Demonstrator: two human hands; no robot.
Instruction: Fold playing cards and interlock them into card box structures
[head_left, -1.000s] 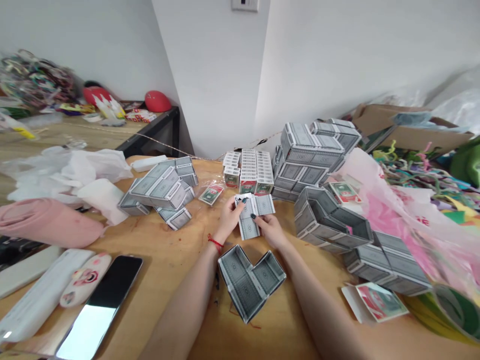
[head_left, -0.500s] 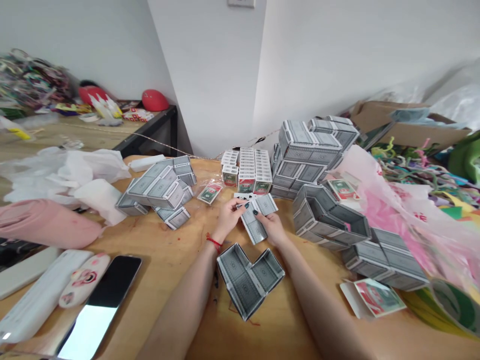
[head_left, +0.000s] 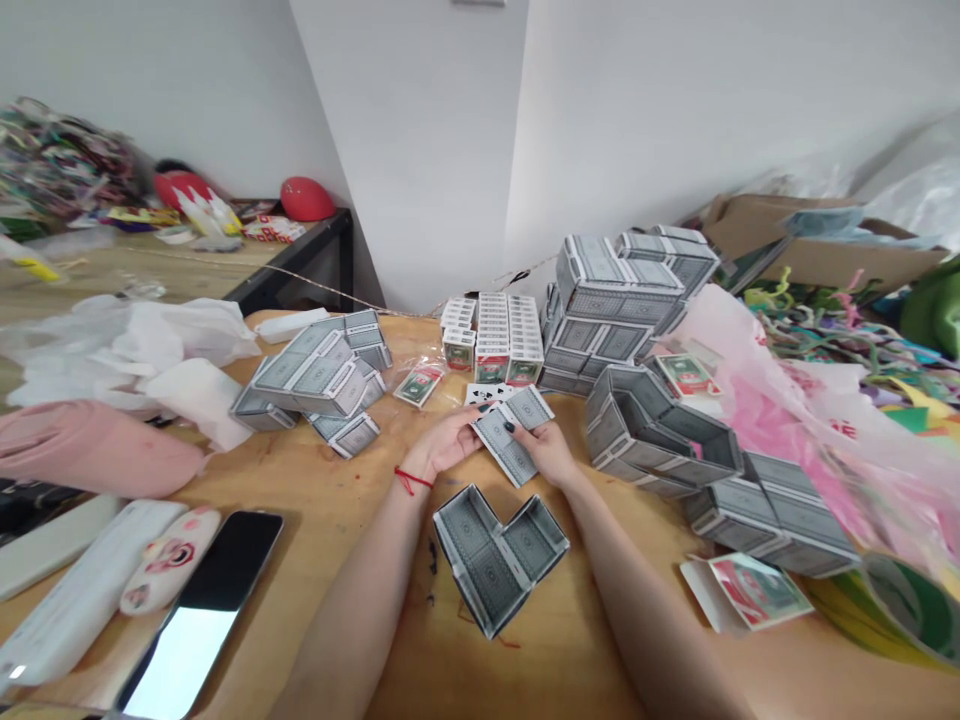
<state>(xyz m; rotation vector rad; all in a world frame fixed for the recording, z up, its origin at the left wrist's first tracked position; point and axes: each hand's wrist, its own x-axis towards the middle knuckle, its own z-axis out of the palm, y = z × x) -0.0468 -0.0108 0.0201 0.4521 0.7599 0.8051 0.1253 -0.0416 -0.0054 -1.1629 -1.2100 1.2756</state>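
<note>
Both hands are at joined playing cards [head_left: 504, 448] with grey patterned backs, laid in an angled shape above the table. My right hand [head_left: 551, 452] grips their right side, its dark-nailed thumb on top. My left hand [head_left: 448, 440] is palm up at their left edge, its fingers partly hidden under them. Face-up playing cards [head_left: 486, 393] with black pips show just behind. Between my forearms sits a heart-shaped open box [head_left: 491, 572] made of the same cards, touched by neither hand.
Packed card decks [head_left: 493, 335] stand in rows at the back. Folded-card structures rise at the right [head_left: 615, 300] and left [head_left: 315, 375]. An open card box [head_left: 757, 592] lies right, near a tape roll [head_left: 900, 605]. A phone [head_left: 206, 610] lies at the left.
My left hand has shifted slightly left and down and turned palm up, its fingers sliding under the cards' left edge. My right hand keeps its hold; the heart-shaped box stays put.
</note>
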